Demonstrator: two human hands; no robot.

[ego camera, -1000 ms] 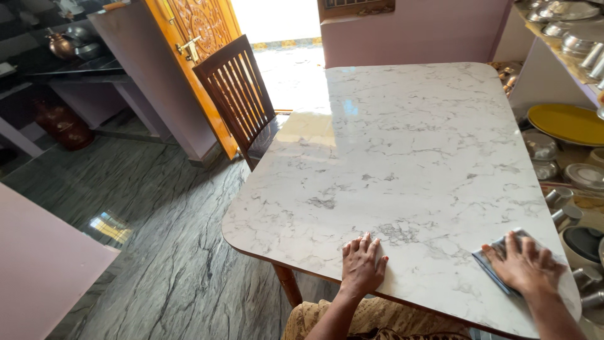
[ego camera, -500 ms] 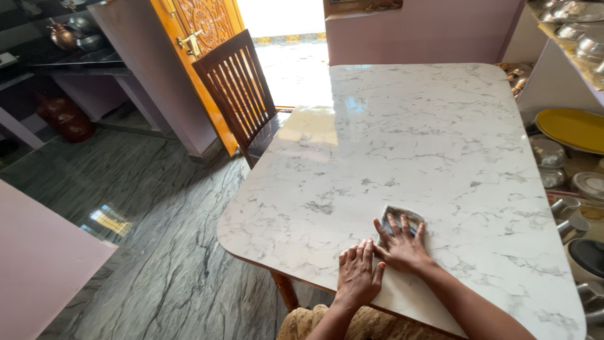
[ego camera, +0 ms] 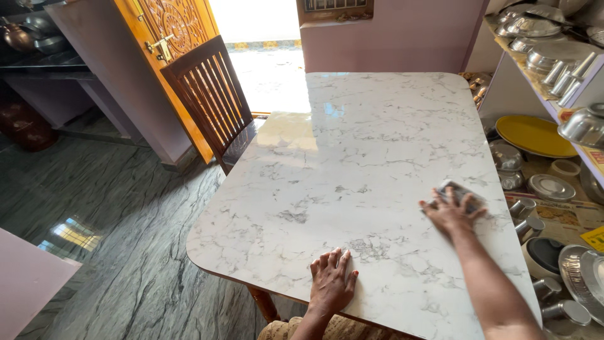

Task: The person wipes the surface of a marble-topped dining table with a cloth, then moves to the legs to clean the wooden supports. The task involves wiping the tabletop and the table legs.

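A white marble-patterned table (ego camera: 371,145) fills the middle of the view. My right hand (ego camera: 452,214) presses flat on a grey-blue cloth (ego camera: 462,194) near the table's right edge, fingers spread over it. My left hand (ego camera: 331,283) rests palm down on the tabletop by the near edge, fingers slightly apart, holding nothing. Most of the cloth is hidden under my right hand.
A dark wooden chair (ego camera: 211,94) stands at the table's left side by an orange carved door (ego camera: 167,38). Shelves on the right hold steel vessels (ego camera: 541,47), a yellow plate (ego camera: 533,135) and steel cups (ego camera: 525,217). The floor is dark grey stone (ego camera: 119,220).
My right hand slid the cloth from the near right corner to beside my left hand, then back out toward the right edge, farther from me. My left hand stayed planted.
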